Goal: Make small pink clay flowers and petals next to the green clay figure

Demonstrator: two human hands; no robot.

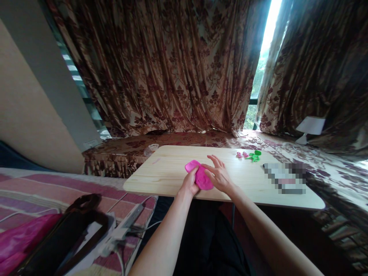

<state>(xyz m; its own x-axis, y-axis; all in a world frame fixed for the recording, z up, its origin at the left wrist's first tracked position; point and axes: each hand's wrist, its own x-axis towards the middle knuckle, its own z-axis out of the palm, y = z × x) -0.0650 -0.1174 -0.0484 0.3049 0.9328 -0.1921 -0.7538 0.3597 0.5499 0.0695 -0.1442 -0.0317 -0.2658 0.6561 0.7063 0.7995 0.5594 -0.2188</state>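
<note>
A bright pink, soft-looking flat piece (204,181) with a rounded lower part and a lobe at its upper left is held just above the table's near edge. My left hand (191,182) is closed on its left side, thumb on top and fingers underneath. On the other side my right hand (220,176) touches the upper right of the piece with thumb and index finger, while its other fingers are stretched out and apart. Whether those two fingertips pinch anything is too small to make out.
On the light wooden table (161,172) lie small pink pieces (242,155), green pieces (254,156) and a blurred-out flat object (284,178). Behind its left corner stands a clear container (152,149). A power strip (126,222) and dark bag (69,230) lie at left.
</note>
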